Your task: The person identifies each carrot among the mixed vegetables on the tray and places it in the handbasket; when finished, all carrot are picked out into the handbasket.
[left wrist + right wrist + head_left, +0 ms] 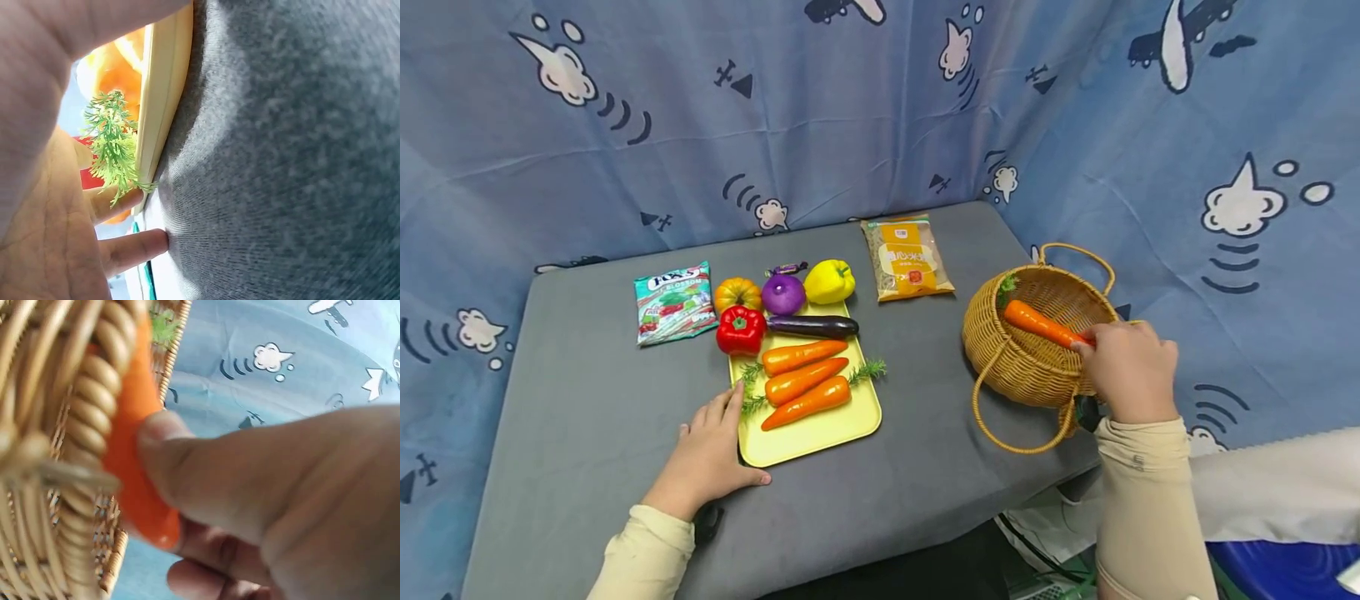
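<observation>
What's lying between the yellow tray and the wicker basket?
In the head view, mostly bare gray table; green leaves poke over the edge of the yellow tray, and a handle loops out from the wicker basket.

The right hand (pixel 1131 367) grips an orange carrot (pixel 1039 322) by its tip, slanted across the mouth of a wicker basket (pixel 1022 377). The left hand (pixel 707 446) lies beside a yellow tray (pixel 820 437) bearing three similar carrots (pixel 805 382).
</observation>
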A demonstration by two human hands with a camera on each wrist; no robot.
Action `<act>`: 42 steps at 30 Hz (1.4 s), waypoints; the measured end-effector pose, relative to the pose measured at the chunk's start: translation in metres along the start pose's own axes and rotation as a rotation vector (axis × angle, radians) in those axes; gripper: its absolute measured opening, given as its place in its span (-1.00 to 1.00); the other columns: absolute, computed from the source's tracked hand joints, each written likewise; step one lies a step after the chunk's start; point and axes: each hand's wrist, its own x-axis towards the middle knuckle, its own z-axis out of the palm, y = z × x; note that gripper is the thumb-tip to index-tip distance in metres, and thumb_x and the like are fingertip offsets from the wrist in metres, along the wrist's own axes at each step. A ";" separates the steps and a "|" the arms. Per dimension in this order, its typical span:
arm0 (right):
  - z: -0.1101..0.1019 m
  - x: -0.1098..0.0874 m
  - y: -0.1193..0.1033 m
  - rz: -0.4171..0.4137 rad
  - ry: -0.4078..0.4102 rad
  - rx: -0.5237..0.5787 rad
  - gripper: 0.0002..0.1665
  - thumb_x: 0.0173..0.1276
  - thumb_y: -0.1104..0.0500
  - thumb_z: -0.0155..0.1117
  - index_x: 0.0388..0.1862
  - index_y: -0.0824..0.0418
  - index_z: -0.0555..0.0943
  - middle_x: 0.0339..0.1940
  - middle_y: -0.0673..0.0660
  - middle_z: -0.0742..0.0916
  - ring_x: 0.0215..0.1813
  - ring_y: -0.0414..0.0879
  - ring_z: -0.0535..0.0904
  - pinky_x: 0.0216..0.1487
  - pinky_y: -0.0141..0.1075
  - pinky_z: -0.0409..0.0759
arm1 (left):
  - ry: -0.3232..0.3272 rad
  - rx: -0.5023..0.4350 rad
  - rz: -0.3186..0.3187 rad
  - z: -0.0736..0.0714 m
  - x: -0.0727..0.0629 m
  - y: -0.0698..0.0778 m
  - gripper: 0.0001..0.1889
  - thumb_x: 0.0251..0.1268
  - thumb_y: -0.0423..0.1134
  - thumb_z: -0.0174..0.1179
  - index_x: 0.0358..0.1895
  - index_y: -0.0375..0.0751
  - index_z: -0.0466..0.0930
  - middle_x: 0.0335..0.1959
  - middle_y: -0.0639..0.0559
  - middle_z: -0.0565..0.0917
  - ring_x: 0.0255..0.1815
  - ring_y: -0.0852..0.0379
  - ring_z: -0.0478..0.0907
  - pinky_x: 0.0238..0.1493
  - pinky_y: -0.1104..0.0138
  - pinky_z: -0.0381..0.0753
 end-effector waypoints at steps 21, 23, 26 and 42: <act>0.019 0.030 -0.007 0.077 -0.410 0.028 -0.64 0.56 0.08 0.33 0.11 0.33 0.76 0.04 0.46 0.75 -0.05 0.39 0.69 -0.25 0.29 0.57 | 0.030 0.005 -0.023 -0.005 -0.007 -0.003 0.56 -0.20 0.31 0.72 0.76 -0.28 -0.13 0.60 -0.45 0.19 0.49 -0.57 0.21 0.25 -0.60 0.21; 0.020 0.031 -0.007 0.076 -0.412 0.022 -0.61 0.57 0.09 0.31 0.15 0.35 0.74 0.11 0.49 0.73 0.02 0.45 0.67 -0.21 0.32 0.58 | 0.031 0.006 -0.025 -0.005 -0.008 -0.004 0.56 -0.20 0.31 0.72 0.76 -0.28 -0.13 0.61 -0.45 0.19 0.49 -0.57 0.20 0.25 -0.61 0.21; 0.019 0.028 -0.009 0.061 -0.375 0.024 -0.58 0.61 0.06 0.26 0.20 0.35 0.72 0.16 0.51 0.71 0.06 0.48 0.66 -0.21 0.34 0.58 | 0.038 0.008 -0.024 -0.005 -0.008 -0.004 0.56 -0.21 0.30 0.73 0.76 -0.28 -0.13 0.61 -0.44 0.19 0.49 -0.55 0.21 0.25 -0.60 0.22; -0.017 -0.029 -0.090 -0.167 0.250 0.244 -0.62 0.57 0.06 0.33 0.24 0.17 0.78 0.03 0.20 0.82 -0.24 0.13 0.65 -0.44 0.08 0.50 | 0.012 -0.006 -0.035 0.000 0.006 -0.001 0.55 -0.20 0.27 0.74 0.77 -0.23 -0.13 0.65 -0.39 0.16 0.53 -0.51 0.17 0.31 -0.59 0.17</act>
